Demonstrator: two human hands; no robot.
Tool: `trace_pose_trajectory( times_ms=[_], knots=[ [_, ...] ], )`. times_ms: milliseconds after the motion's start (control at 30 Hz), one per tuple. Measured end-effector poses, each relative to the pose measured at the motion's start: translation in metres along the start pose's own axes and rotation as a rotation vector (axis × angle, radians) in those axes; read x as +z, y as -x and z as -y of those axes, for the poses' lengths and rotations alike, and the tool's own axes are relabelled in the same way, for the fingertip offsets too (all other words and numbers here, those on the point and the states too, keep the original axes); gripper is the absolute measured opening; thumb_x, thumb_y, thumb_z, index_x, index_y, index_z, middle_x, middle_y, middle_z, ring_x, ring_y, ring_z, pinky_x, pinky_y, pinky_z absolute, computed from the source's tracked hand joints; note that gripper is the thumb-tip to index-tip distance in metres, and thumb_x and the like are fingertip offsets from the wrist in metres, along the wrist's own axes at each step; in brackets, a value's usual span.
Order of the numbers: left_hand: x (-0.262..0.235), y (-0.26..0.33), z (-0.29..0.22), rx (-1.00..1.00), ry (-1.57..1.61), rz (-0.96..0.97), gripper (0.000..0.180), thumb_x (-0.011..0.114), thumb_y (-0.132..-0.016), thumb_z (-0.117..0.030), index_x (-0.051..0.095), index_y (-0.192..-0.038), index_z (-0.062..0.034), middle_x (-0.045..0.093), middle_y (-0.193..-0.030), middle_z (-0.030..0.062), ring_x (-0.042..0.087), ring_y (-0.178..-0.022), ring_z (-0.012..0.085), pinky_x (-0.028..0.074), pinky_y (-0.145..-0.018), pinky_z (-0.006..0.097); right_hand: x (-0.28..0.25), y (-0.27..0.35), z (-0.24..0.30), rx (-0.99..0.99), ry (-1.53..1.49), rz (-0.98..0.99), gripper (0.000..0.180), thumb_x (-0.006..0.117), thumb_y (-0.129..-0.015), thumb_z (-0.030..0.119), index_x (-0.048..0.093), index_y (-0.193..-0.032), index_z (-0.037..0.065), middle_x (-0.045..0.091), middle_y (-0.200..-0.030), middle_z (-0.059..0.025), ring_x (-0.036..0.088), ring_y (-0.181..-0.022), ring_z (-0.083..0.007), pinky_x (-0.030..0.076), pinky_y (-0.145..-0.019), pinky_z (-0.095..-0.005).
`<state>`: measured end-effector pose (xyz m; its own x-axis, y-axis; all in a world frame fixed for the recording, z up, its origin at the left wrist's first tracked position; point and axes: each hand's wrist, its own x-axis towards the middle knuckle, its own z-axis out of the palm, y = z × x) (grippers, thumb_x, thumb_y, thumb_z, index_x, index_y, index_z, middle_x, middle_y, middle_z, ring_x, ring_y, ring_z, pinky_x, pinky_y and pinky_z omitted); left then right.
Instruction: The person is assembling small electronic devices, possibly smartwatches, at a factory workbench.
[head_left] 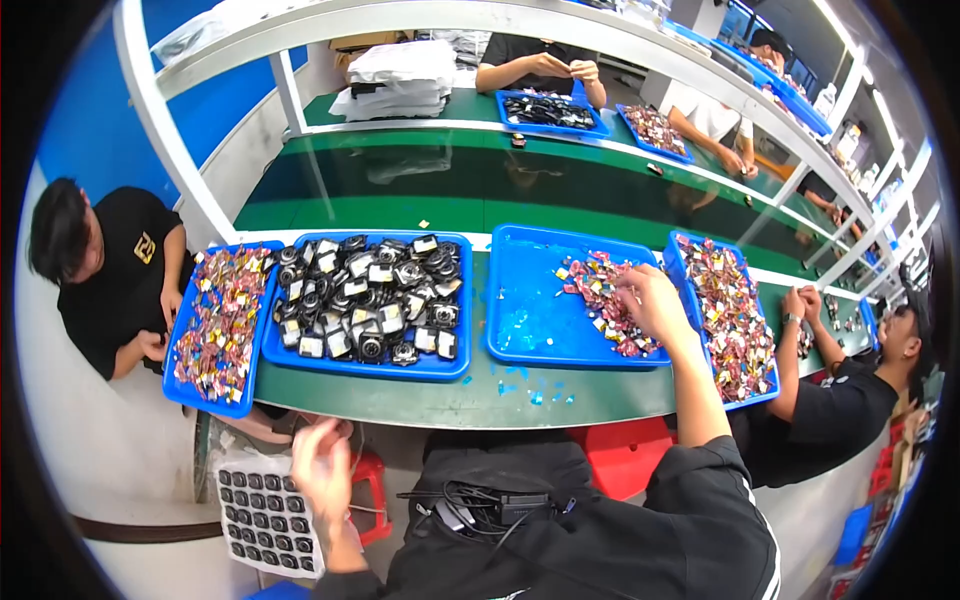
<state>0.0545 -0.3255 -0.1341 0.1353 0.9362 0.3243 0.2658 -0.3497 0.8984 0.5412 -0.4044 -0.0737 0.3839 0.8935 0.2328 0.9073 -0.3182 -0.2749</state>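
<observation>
My right hand reaches over the middle blue tray. Its fingers curl down together onto a pile of small red circuit boards; whatever lies between the fingertips is hidden. My left hand is off the table at the lower left, slightly blurred, fingers apart and nothing visible in it. Below and beside it is a white sheet tray holding rows of square black parts. Left of the middle tray, another blue tray is heaped with black camera-like units bearing white labels.
Blue trays of red boards flank the workspace at left and right. Blue scraps lie on the green table. A white metal frame spans overhead. Co-workers sit left, right and across. Red stools stand below.
</observation>
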Motion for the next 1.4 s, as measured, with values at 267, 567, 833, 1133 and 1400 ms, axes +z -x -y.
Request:
trace_pose_trajectory(
  times_ms=[267,567,833,1133,1400],
  knots=[
    [0.105,-0.146,-0.018,0.531,-0.807,0.28,0.037,0.071,-0.08,-0.014,0.065,-0.116,-0.0081,0.058,-0.107,0.0104,0.052,-0.102,0.0312,0.045,-0.086,0.043,0.048,-0.037,0.024,-0.353,0.157,0.099,0.028,0.075,-0.074,0.015,0.072,-0.101,0.009,0.061,-0.11,-0.0104,0.054,-0.11,-0.0296,0.046,-0.094,-0.0416],
    [0.119,-0.167,-0.035,0.049,-0.198,0.345,0.008,0.065,-0.085,-0.002,0.06,-0.091,-0.0031,0.062,-0.086,0.0056,0.063,-0.074,0.014,0.05,-0.061,0.027,0.031,-0.039,0.03,-0.004,-0.652,-0.084,0.012,0.069,-0.081,-0.001,0.067,-0.092,0.002,0.066,-0.084,-0.0063,0.064,-0.079,-0.0154,0.051,-0.068,-0.0285],
    [0.252,-0.153,-0.081,-0.432,0.774,0.712,0.027,0.057,-0.095,-0.006,0.051,-0.121,-0.0046,0.067,-0.097,0.0097,0.063,-0.082,0.0109,0.049,-0.062,0.022,0.036,-0.029,0.045,0.227,-1.558,0.021,0.008,0.067,-0.088,0.001,0.062,-0.095,0.0,0.066,-0.088,-0.0065,0.065,-0.077,-0.0114,0.054,-0.068,-0.0238],
    [0.27,-0.136,-0.073,0.123,0.26,0.791,0.018,0.069,-0.087,-0.012,0.071,-0.104,-0.0055,0.057,-0.104,0.0038,0.057,-0.093,0.0122,0.047,-0.075,0.025,0.052,-0.023,0.055,0.246,-1.455,-0.033,0.008,0.069,-0.087,0.003,0.065,-0.092,-0.002,0.065,-0.087,-0.0052,0.064,-0.077,-0.0103,0.052,-0.065,-0.0222],
    [0.262,-0.129,-0.073,0.475,0.106,0.584,0.013,0.077,-0.075,-0.005,0.073,-0.088,-0.0041,0.059,-0.091,0.009,0.062,-0.08,0.0234,0.051,-0.069,0.032,0.044,-0.017,0.051,0.26,-1.419,0.182,0.01,0.068,-0.089,0.008,0.067,-0.09,-0.002,0.065,-0.085,-0.0036,0.063,-0.078,-0.0087,0.051,-0.065,-0.0221]
  ],
)
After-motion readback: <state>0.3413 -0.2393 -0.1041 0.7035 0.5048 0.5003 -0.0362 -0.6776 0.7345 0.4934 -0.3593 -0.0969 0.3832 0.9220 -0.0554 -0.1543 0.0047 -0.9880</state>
